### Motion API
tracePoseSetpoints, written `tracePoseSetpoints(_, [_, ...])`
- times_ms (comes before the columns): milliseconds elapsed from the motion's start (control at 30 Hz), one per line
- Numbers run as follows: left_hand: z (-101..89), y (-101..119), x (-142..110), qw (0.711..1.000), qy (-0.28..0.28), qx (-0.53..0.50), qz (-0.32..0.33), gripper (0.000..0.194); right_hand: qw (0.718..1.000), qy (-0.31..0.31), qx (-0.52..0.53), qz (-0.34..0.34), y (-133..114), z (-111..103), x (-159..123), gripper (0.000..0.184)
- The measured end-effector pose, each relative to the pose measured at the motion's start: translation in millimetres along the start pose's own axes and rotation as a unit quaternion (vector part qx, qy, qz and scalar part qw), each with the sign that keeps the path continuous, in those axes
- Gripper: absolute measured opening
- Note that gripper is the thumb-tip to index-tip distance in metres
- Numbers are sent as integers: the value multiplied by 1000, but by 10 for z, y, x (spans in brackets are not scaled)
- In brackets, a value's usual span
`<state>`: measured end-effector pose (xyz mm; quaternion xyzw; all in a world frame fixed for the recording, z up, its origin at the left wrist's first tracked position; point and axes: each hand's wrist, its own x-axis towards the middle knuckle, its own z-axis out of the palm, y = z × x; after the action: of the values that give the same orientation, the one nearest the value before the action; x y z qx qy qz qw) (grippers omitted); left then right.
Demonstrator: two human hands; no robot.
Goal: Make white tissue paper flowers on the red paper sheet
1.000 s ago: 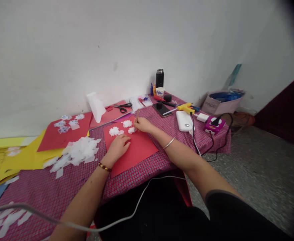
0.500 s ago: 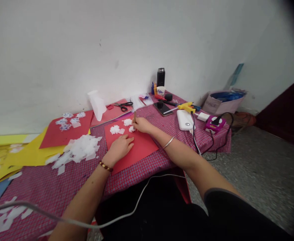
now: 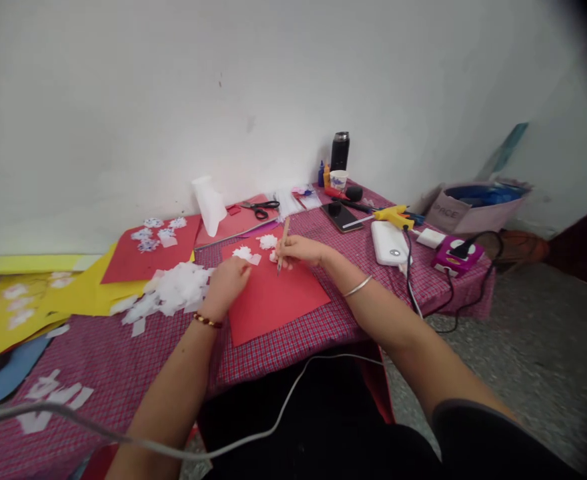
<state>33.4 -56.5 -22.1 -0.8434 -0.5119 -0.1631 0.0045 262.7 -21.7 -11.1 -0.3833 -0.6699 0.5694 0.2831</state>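
Note:
My right hand holds a thin wooden pencil tilted, its dark tip pointing down over a red sheet. Beside those fingers, partly covered, is a small white paper tuft. Two fuller white tufts, one at the back and one to the left, sit on the sheet with a loose paper square. At the sheet's left edge, my left hand has its fingers curled in; what they hold, if anything, is hidden. Right by it lies a heap of white tissue squares.
Behind lie scissors and a roll of white paper. A phone, a yellow glue gun, a white power bank and a purple power socket are to the right. A cable crosses in front.
My right hand has lifted the pencil from the small tuft, tip now nearer me. My left hand has drawn left across the sheet toward the tissue heap, fingers curling. The view has turned left.

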Motion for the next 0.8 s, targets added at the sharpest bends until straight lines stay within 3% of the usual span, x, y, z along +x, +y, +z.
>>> tracePoseSetpoints(67, [-49,-103,48,999,28,8,-22,26,997,-67,16,18,22,47,-14,11])
tracePoseSetpoints(167, [-58,-150,146,999,28,-20,-5,21,992,-120,33,30,74,87,-1,9])
tracePoseSetpoints(300, [31,-116,295,993,23,-115,7,17,990,-129,53,25,128,95,21,8])
tracePoseSetpoints(433, [121,-77,368,966,61,-244,-57,11,992,-104,76,10,118,105,22,8])
tracePoseSetpoints(533, [125,-10,306,917,89,-367,-127,19,992,-20,119,-40,50,117,31,13])
tracePoseSetpoints(667, [62,150,138,830,101,-517,-185,24,970,113,185,-110,-67,135,43,13])
tracePoseSetpoints(800, [8,298,48,755,100,-610,-218,29,961,138,203,-131,-123,190,24,10])
